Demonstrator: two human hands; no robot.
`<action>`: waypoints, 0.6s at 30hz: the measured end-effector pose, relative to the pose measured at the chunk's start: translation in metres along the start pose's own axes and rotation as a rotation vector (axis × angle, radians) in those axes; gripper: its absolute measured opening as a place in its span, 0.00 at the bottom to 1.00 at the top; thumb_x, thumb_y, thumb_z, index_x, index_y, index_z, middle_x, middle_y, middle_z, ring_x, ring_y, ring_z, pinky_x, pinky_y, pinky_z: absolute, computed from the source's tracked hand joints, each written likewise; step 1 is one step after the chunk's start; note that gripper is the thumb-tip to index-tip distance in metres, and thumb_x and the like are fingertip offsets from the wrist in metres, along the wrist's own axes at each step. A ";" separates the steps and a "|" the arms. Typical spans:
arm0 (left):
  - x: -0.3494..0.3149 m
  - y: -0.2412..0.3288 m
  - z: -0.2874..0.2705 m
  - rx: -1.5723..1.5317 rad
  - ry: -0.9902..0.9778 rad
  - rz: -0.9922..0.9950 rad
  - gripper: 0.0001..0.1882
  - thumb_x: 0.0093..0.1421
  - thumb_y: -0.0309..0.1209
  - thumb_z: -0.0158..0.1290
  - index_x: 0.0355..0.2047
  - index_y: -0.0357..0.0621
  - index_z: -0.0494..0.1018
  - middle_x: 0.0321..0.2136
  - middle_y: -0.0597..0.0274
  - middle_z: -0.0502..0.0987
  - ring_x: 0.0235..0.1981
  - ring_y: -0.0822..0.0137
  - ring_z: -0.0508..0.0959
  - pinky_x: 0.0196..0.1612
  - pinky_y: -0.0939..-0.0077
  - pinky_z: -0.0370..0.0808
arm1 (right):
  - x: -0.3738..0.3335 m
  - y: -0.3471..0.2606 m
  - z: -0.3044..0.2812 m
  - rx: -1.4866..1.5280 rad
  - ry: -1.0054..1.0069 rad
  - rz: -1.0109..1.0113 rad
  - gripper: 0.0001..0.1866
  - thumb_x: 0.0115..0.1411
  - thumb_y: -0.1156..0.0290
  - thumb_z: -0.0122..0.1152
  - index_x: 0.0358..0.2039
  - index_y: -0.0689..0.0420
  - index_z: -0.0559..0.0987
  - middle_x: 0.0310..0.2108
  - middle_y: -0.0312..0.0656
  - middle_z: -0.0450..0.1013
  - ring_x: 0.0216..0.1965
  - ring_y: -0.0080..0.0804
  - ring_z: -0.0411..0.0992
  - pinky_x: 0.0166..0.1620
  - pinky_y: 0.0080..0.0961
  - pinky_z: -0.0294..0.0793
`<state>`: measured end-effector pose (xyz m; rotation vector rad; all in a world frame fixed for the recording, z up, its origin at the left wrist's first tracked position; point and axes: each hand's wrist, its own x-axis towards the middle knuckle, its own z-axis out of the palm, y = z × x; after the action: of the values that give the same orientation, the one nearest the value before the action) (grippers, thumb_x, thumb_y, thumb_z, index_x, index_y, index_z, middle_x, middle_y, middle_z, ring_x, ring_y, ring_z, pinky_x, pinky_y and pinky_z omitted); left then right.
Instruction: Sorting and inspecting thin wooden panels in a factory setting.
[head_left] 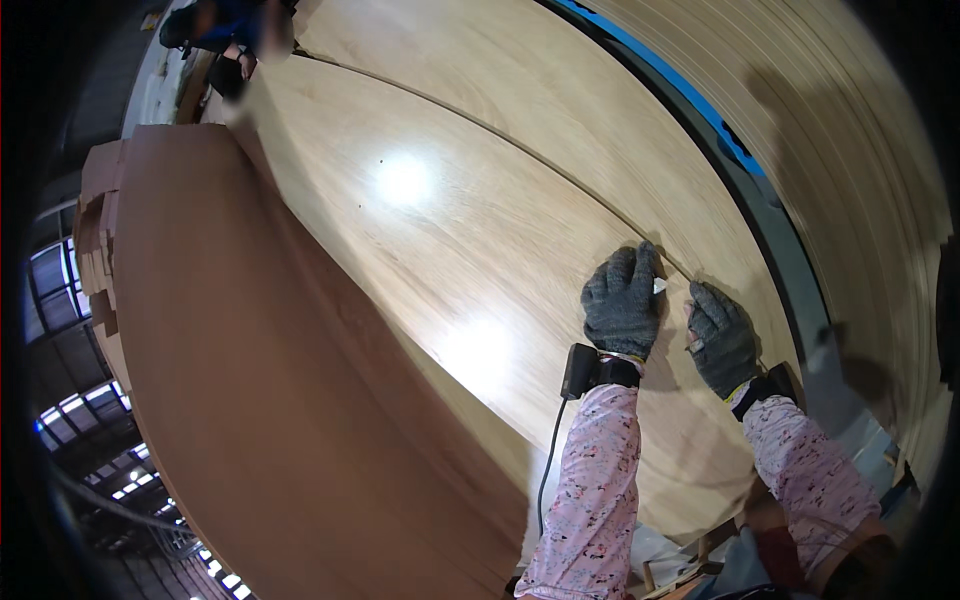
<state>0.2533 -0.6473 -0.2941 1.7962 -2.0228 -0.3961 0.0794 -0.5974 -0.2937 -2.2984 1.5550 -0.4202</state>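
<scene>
A wide light wood-grain panel (330, 150) lies in front of me. A thin dark line (500, 138) runs diagonally across it from the far left to my hands; I cannot tell whether it is a seam, a sheet's edge or a narrow strip. My left hand (622, 302), in a grey knit glove, has its fingers bent and closed at this line, with a small white patch beside the thumb. Close to its right, my right hand (724, 340), gloved alike, pinches at the line's near end. What lies between the fingers is too small to make out.
A large brown sheet (230, 330) stands along the left over stacked boards (100, 240). On the right is a tall stack of pale boards (800, 90), beyond a dark edge with a blue strip (690, 95). A co-worker's hand (243, 62) is at the panel's far left end.
</scene>
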 end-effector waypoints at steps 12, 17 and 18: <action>0.006 0.000 0.009 0.055 0.004 0.000 0.28 0.53 0.38 0.52 0.56 0.50 0.65 0.56 0.56 0.66 0.58 0.51 0.64 0.59 0.51 0.55 | -0.035 -0.011 0.003 0.042 0.100 0.086 0.14 0.56 0.73 0.55 0.44 0.60 0.74 0.45 0.48 0.72 0.47 0.46 0.70 0.53 0.39 0.68; 0.007 -0.003 0.009 0.026 0.133 0.019 0.25 0.54 0.38 0.51 0.53 0.49 0.68 0.55 0.55 0.68 0.58 0.51 0.64 0.60 0.50 0.54 | -0.041 -0.020 0.004 0.037 0.118 0.149 0.14 0.55 0.74 0.55 0.43 0.62 0.75 0.46 0.50 0.72 0.49 0.46 0.70 0.53 0.38 0.67; 0.007 -0.006 0.007 0.025 0.144 0.017 0.25 0.54 0.38 0.51 0.53 0.49 0.68 0.55 0.56 0.68 0.58 0.51 0.64 0.61 0.50 0.54 | -0.041 -0.022 0.004 0.008 0.138 0.058 0.16 0.53 0.75 0.56 0.44 0.62 0.75 0.47 0.50 0.72 0.49 0.46 0.69 0.53 0.38 0.67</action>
<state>0.2548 -0.6554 -0.3021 1.7682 -1.9504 -0.2301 0.0845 -0.5508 -0.2902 -2.2546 1.6768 -0.5796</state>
